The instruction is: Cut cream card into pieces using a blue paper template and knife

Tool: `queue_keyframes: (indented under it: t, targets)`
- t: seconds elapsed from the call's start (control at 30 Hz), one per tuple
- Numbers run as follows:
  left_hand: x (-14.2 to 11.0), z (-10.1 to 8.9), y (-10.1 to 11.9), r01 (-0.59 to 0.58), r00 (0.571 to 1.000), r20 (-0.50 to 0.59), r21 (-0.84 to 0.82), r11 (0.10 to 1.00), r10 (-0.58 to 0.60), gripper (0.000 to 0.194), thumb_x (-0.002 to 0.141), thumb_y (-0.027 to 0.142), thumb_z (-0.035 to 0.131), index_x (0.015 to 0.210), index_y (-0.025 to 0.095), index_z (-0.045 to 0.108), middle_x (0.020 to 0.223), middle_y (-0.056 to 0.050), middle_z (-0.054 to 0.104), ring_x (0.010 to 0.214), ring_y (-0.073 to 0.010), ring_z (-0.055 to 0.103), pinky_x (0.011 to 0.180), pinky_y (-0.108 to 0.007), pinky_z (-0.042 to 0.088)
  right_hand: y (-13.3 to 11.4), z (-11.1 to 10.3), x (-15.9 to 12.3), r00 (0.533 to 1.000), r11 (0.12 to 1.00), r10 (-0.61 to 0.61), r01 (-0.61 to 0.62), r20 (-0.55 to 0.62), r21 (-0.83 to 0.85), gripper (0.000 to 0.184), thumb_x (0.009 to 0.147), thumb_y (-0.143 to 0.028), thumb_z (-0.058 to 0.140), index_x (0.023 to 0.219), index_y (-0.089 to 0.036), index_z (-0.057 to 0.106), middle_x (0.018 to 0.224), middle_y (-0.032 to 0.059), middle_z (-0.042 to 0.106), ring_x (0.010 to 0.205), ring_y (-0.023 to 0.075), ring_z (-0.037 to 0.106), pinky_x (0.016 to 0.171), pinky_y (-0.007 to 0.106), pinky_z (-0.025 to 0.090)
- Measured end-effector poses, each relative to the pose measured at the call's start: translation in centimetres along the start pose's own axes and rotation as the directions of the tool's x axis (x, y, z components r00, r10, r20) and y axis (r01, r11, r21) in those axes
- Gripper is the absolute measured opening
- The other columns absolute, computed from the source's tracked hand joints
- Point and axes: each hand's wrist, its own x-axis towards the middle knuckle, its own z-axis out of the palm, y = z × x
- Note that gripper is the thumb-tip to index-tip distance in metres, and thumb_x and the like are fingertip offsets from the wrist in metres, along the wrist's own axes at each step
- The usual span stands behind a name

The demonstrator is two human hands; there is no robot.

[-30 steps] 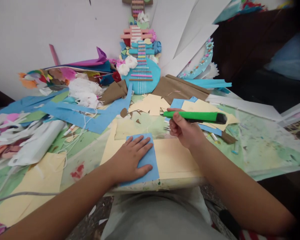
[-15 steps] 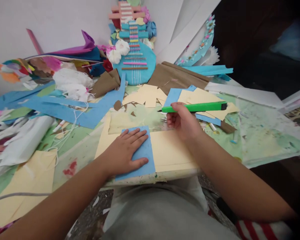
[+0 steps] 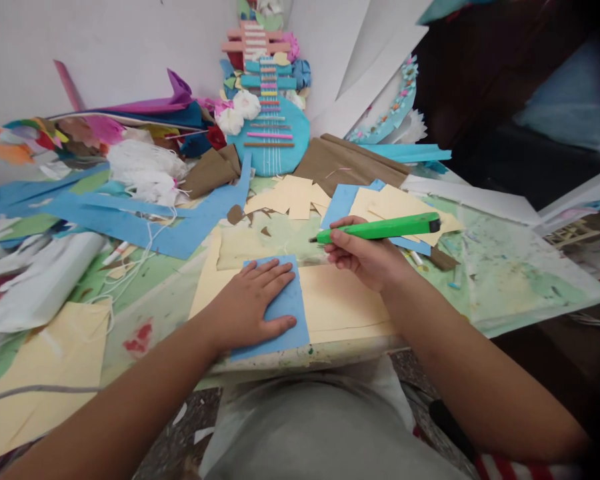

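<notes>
My left hand (image 3: 257,303) lies flat with its fingers spread on a blue piece of paper (image 3: 300,327). That piece rests over a larger cream sheet (image 3: 347,300) at the table's front edge. In my right hand (image 3: 363,257) is a thick green pen (image 3: 380,228) with a dark tip and a black end. It is held between thumb and fingers, above the cream sheet, its tip pointing left and clear of the paper. Beyond the right hand lie cut cream pieces (image 3: 405,203) and a blue strip.
A blue guitar-shaped craft (image 3: 280,150) leans against the wall at the back. Blue paper offcuts (image 3: 175,233), white string (image 3: 147,163) and a glue gun-like white object (image 3: 55,280) crowd the left. Brown paper (image 3: 343,160) lies behind, and a cream sheet (image 3: 75,347) is at front left.
My right hand and the pen have shifted slightly left and a little lower. The left hand stays on the blue paper. The camera view has tilted up slightly.
</notes>
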Motion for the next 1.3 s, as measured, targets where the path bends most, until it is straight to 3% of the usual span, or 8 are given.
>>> queue_keyframes:
  t: [0.17,0.27,0.47,0.73,0.9,1.07,1.2,1.3]
  targets:
    - [-0.1,0.2,0.1,-0.008,1.000,-0.006,0.016,1.000,0.008,0.068,0.079,0.057,0.036,0.133,0.018,0.033,0.141,-0.004,0.028,0.129,-0.0259,0.025,0.105,-0.045,0.014,0.8,1.1,-0.4,0.980,0.992,-0.112,0.100,-0.164,-0.082,0.027,0.068,-0.039,0.062,0.068,-0.020,0.042,0.036,-0.0113,0.033,0.032,0.0025,0.025,0.033,0.015,0.015]
    - [-0.1,0.2,0.2,-0.007,1.000,0.000,0.023,1.000,0.007,0.068,0.079,0.058,0.034,0.134,0.018,0.032,0.142,-0.003,0.026,0.129,-0.0256,0.024,0.105,-0.045,0.014,1.3,1.8,-0.6,0.977,0.992,-0.056,0.031,-0.207,-0.124,0.021,0.070,-0.035,0.058,0.073,-0.021,0.043,0.037,-0.0105,0.038,0.032,0.0039,0.030,0.032,0.015,0.020]
    - [-0.2,0.4,0.1,-0.012,1.000,-0.001,0.037,0.999,0.012,0.069,0.079,0.059,0.033,0.135,0.019,0.030,0.142,-0.003,0.025,0.129,-0.0261,0.023,0.105,-0.046,0.014,1.1,2.6,-1.5,0.994,0.951,0.082,-0.100,-0.074,-0.293,0.020,0.065,-0.024,0.057,0.082,-0.020,0.046,0.056,-0.0023,0.058,0.048,0.0114,0.054,0.046,0.024,0.044]
    - [-0.3,0.3,0.1,-0.009,1.000,0.005,0.017,1.000,0.009,0.070,0.079,0.060,0.031,0.135,0.019,0.029,0.142,-0.003,0.024,0.130,-0.0255,0.022,0.105,-0.045,0.012,2.0,1.6,-1.4,0.964,0.708,-0.244,0.252,0.106,-0.660,0.018,0.063,-0.023,0.057,0.079,-0.018,0.051,0.076,0.0012,0.060,0.073,0.0150,0.056,0.068,0.029,0.043]
    - [-0.2,0.3,0.2,-0.011,1.000,0.003,-0.002,1.000,0.011,0.070,0.079,0.060,0.030,0.135,0.018,0.030,0.142,-0.002,0.024,0.130,-0.0251,0.022,0.106,-0.045,0.012,2.4,0.9,-1.3,0.960,0.782,-0.202,0.278,0.196,-0.557,0.020,0.066,-0.022,0.057,0.085,-0.019,0.053,0.075,-0.0008,0.061,0.069,0.0132,0.056,0.063,0.027,0.042]
    - [-0.2,0.4,0.0,-0.007,1.000,-0.003,-0.007,1.000,0.007,0.071,0.078,0.061,0.031,0.136,0.019,0.029,0.142,-0.002,0.024,0.130,-0.0245,0.021,0.106,-0.045,0.011,2.4,0.9,-1.3,0.984,0.871,-0.178,0.161,0.007,-0.465,0.030,0.070,-0.039,0.059,0.094,-0.020,0.059,0.068,-0.0004,0.057,0.054,0.0103,0.050,0.051,0.025,0.040]
    - [-0.2,0.4,0.0,-0.003,1.000,-0.005,-0.010,1.000,0.003,0.069,0.078,0.060,0.031,0.135,0.020,0.031,0.142,-0.002,0.024,0.130,-0.0248,0.021,0.106,-0.045,0.011,2.6,0.9,-1.4,0.879,0.821,-0.446,0.327,-0.169,-0.469,0.030,0.066,-0.045,0.063,0.081,-0.019,0.062,0.073,0.0014,0.058,0.058,0.0101,0.049,0.055,0.026,0.039]
    - [-0.2,0.3,0.1,0.002,1.000,0.002,-0.010,1.000,-0.002,0.070,0.078,0.060,0.032,0.135,0.019,0.031,0.142,-0.002,0.024,0.130,-0.0251,0.022,0.106,-0.046,0.011,2.5,0.9,-1.4,0.816,0.849,-0.482,0.344,-0.320,-0.402,0.031,0.062,-0.048,0.065,0.065,-0.018,0.056,0.058,-0.0018,0.052,0.049,0.0082,0.042,0.044,0.023,0.032]
